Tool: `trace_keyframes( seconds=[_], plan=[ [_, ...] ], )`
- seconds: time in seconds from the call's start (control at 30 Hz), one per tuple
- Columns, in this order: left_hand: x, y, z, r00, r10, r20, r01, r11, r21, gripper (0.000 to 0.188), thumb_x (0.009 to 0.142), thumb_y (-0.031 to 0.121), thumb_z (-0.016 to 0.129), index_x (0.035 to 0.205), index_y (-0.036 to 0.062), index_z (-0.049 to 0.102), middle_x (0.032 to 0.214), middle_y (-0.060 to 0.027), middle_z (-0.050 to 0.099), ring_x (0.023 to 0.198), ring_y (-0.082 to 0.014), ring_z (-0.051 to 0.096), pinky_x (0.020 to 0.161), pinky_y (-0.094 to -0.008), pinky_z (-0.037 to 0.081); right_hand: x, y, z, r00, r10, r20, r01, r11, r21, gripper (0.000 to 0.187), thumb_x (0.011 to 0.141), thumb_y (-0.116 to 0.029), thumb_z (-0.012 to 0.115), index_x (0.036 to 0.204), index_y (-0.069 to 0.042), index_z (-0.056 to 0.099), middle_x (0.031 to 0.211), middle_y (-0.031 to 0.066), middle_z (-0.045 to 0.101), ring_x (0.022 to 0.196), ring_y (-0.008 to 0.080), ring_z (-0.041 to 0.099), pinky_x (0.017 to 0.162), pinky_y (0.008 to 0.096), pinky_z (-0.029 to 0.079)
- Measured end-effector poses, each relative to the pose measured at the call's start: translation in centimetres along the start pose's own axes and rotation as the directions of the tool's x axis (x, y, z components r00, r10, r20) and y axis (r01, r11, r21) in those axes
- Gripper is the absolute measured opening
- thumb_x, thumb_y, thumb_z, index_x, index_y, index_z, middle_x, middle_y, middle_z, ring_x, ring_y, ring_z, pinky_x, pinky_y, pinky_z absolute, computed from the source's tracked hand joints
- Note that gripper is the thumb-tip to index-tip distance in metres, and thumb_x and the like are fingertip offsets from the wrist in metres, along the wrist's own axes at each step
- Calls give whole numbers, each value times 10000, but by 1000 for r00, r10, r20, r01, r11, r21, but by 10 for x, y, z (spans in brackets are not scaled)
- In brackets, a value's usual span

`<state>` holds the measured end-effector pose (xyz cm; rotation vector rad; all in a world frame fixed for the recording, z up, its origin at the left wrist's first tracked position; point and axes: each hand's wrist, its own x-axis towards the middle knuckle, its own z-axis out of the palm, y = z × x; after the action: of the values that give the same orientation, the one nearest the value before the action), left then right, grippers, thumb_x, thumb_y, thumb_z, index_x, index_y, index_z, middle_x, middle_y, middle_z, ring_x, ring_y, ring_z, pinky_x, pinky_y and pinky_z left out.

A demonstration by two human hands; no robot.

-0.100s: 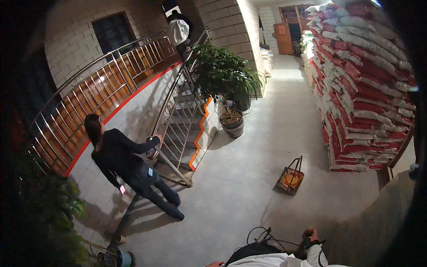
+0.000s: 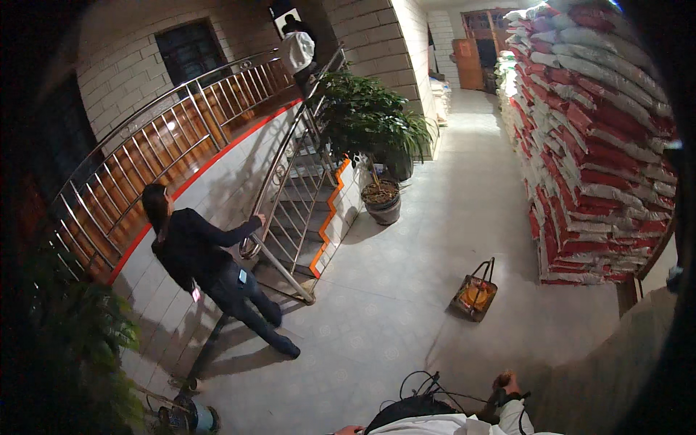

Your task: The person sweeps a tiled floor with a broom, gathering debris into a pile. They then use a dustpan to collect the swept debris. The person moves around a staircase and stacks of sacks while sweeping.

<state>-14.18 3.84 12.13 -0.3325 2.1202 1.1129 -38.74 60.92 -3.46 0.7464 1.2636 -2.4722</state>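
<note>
At the lower edge, my right hand point(image 2: 507, 381) hangs beside my pale sleeve, a dark band at its wrist. Its fingers look curled; whatever might be in them is too small to make out. Only a sliver of my left hand point(image 2: 349, 430) shows at the bottom rim, its fingers hidden. Thin black cables point(image 2: 435, 384) loop above a black item point(image 2: 402, 412) against my body, between the hands. On the tiled floor ahead, apart from both hands, stands a small dustpan-like container point(image 2: 475, 298) with an upright handle and something orange inside.
Tall stacked red-and-white sacks point(image 2: 594, 181) line the right side. A potted plant point(image 2: 380, 201) stands beside the stairs point(image 2: 301, 196). A person in dark clothes point(image 2: 210, 254) holds the metal handrail point(image 2: 279, 267); another person point(image 2: 298, 52) is higher up. Foliage point(image 2: 80, 341) fills the lower left.
The view has shifted slightly, so most of the scene sits a little further right. The dark-clothed person's legs and free arm have moved slightly beside the handrail. My hands look much the same.
</note>
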Motion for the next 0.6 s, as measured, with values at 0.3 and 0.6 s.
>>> trace_keyframes(
  seconds=[0.3, 0.6],
  plan=[
    [13, 19, 28, 982, -34, -187, -39, 927, -372, 373, 749, 343, 562, 931, 23, 615, 741, -73, 616, 654, -186, 553, 603, -341, 453, 93, -12, -28, 623, -228, 749, -130, 913, 386, 425, 903, -410, 386, 1096, -59, 527, 1030, 82, 547, 907, 201, 535, 801, 363, 452],
    [-16, 78, 24, 967, -248, -52, 186, 832, -523, 218, 879, 210, 418, 807, 85, 581, 585, 42, 461, 480, -84, 388, 458, -256, 347, 114, -8, -29, 957, 219, 190, -278, 880, 386, 489, 908, -430, 343, 1219, -60, 420, 1100, 147, 500, 998, 268, 508, 840, 429, 452]
  ],
)
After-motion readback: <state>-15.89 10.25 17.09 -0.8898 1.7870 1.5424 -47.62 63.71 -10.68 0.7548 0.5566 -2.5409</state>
